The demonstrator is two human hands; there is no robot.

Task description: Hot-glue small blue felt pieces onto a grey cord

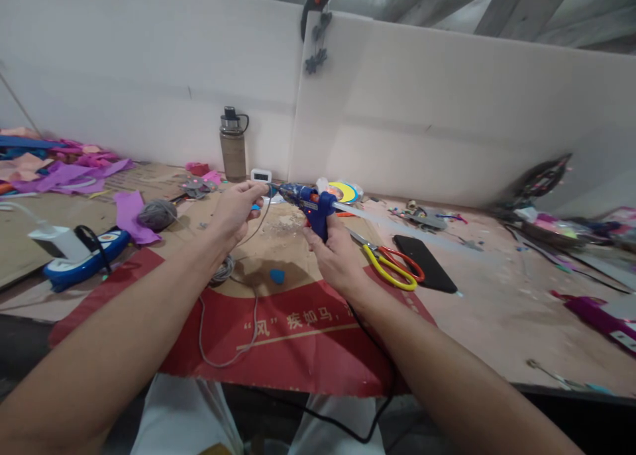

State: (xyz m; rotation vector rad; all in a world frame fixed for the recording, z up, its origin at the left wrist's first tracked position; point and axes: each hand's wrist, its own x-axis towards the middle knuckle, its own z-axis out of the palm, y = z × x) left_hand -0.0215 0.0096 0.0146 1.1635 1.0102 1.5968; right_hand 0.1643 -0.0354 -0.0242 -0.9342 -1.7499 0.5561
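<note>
My right hand [332, 246] is wrapped round the handle of a blue hot glue gun [318, 206], with a long clear glue stick [368, 215] sticking out of its back. The gun's nozzle points left, close to the fingertips of my left hand [243, 206]. Those fingers pinch a grey yarn strand [268, 210] that hangs down toward the table; whether they hold anything else at the nozzle is too small to tell. Below my left wrist lies a small grey yarn bundle [223, 269], and a blue scrap [277, 276] sits to its right.
Scissors [392, 266] and a black phone [424, 263] lie right of my right hand. At left are a blue power strip [87, 259], a grey yarn ball [156, 214] and felt scraps [74, 173]. A bottle [232, 147] stands by the white wall panel. The gun's black cord [370, 336] hangs over the edge.
</note>
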